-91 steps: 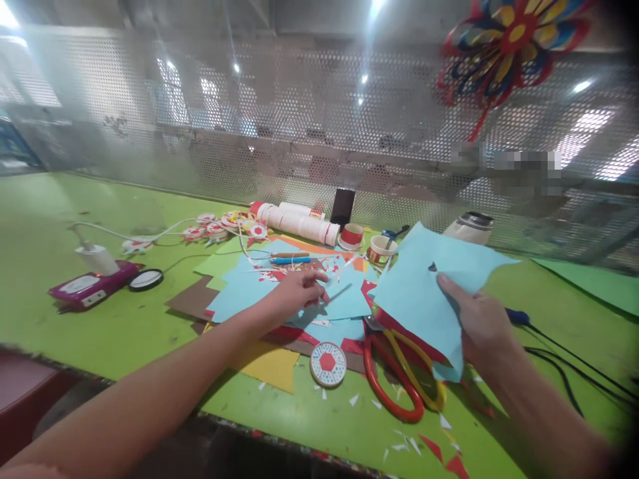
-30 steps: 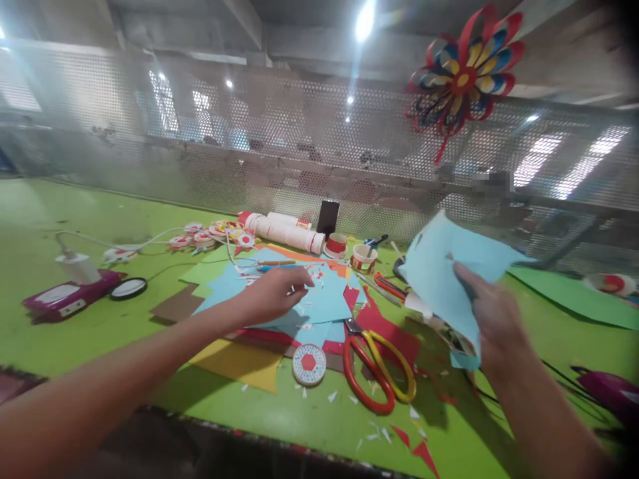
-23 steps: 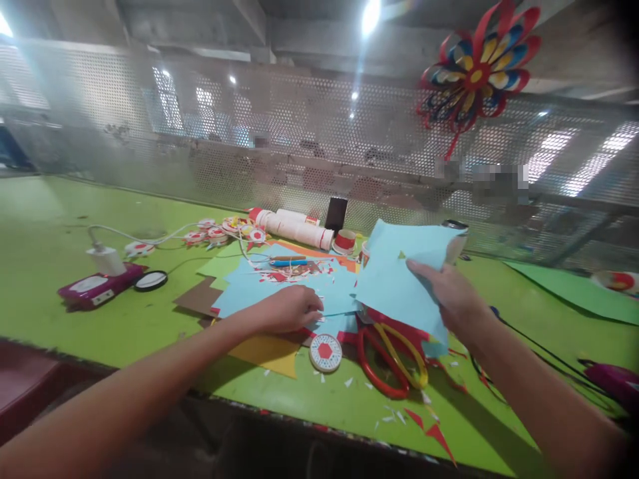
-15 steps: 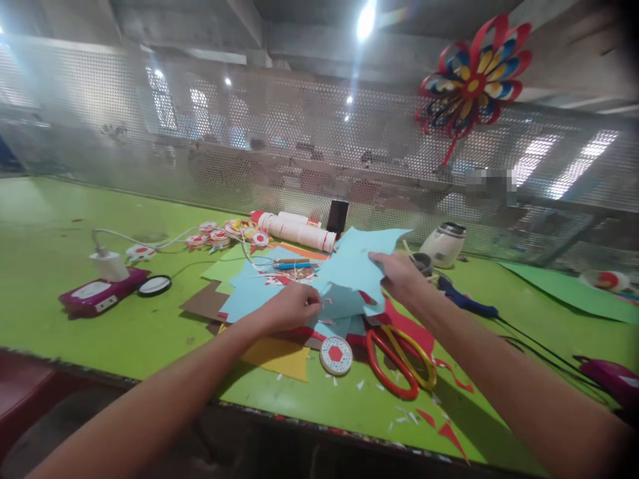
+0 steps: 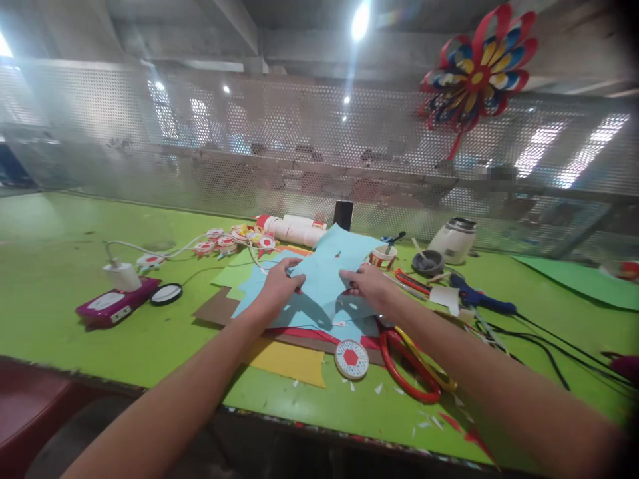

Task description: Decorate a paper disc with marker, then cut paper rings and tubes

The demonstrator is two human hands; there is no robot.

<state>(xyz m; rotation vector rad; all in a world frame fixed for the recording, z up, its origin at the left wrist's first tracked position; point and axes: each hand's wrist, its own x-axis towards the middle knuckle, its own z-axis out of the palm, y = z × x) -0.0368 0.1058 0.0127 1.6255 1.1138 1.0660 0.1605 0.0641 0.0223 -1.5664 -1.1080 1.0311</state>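
Head-camera view: a light blue paper sheet (image 5: 324, 269) is held between both hands above a pile of coloured papers (image 5: 279, 332) on the green table (image 5: 60, 266). The left hand (image 5: 276, 289) is closed on the sheet's left edge, fingers curled over it; the right hand (image 5: 368, 285) is closed on its right edge, thumb and fingers pinched. The sheet is raised at its far side, its upper corner pointing away from the person toward the perforated metal screen (image 5: 279, 146); its long axis cannot be told, as the outline is irregular. Red-and-yellow scissors (image 5: 412, 366) are seen lying just beside the pile, under the right forearm, with a round patterned disc (image 5: 351, 359) near their handles. White tubes (image 5: 294, 231) lie behind the sheet. A magenta device (image 5: 114, 305) rests well apart at the left. A paper pinwheel (image 5: 476, 66) is fixed on the screen.
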